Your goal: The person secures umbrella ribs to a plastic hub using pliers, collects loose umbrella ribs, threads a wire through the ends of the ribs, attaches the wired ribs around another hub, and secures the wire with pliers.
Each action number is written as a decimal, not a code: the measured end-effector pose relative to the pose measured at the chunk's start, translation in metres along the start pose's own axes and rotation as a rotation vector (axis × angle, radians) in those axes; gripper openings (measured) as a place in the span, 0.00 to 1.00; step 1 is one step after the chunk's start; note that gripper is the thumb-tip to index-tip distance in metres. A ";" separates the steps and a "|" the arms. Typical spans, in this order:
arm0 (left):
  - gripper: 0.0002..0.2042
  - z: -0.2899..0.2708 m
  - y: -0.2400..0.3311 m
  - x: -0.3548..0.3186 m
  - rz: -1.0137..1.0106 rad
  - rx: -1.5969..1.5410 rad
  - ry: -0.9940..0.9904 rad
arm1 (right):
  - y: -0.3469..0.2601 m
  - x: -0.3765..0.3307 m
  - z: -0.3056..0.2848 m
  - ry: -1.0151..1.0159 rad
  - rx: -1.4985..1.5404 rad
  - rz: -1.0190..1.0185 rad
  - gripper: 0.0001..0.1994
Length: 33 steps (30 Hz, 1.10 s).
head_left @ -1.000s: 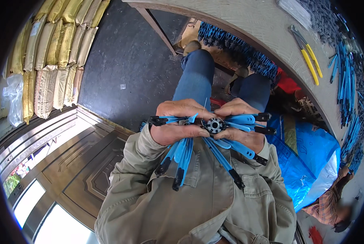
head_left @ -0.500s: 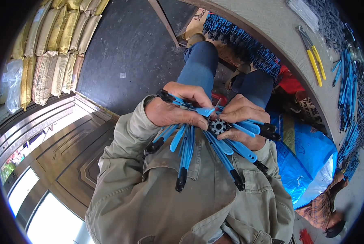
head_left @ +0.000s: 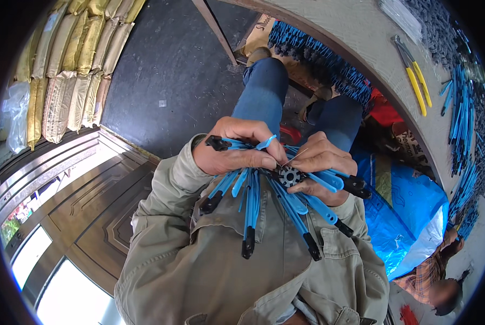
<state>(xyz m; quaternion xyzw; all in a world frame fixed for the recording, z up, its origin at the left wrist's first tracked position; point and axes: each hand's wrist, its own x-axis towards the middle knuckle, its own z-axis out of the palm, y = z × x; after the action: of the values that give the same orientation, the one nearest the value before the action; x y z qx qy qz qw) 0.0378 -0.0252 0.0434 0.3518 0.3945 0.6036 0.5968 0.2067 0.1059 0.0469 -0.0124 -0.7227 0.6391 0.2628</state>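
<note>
Above my lap I hold a frame of several blue plastic arms (head_left: 293, 201) with black ends, fanned out around a dark round hub (head_left: 289, 176) with notches in its rim. My left hand (head_left: 237, 147) is closed, thumb and forefinger pinched at the hub's left side, with a blue arm lying over the forefinger. On the other side my right hand (head_left: 323, 162) grips the hub between thumb and fingers. Its fingertips pinch a thin wire-like strand, which runs along the hub's upper edge. The fingers hide part of the hub.
A worktable (head_left: 361, 51) curves along the right, bearing yellow-handled pliers (head_left: 416, 81) and heaps of blue arms (head_left: 462, 119). Blue sheeting (head_left: 399, 216) lies beside my right arm. Stacked sacks (head_left: 74, 70) stand at the far left. Another person (head_left: 429, 284) is at lower right.
The frame has turned slightly, its hanging arms shifting. The blue arm by my left forefinger now tilts up, and my left fingertips have shifted slightly at the hub. My right hand keeps its grip.
</note>
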 end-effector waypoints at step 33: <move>0.31 0.044 -0.019 -0.015 0.436 0.509 0.573 | 0.008 0.030 0.030 0.318 0.057 0.308 0.15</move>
<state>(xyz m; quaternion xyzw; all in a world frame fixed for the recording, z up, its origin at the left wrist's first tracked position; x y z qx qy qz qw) 0.0858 -0.0379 0.0463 0.3811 0.5965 0.6724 0.2164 0.1663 0.0901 0.0491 -0.2160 -0.6434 0.6818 0.2730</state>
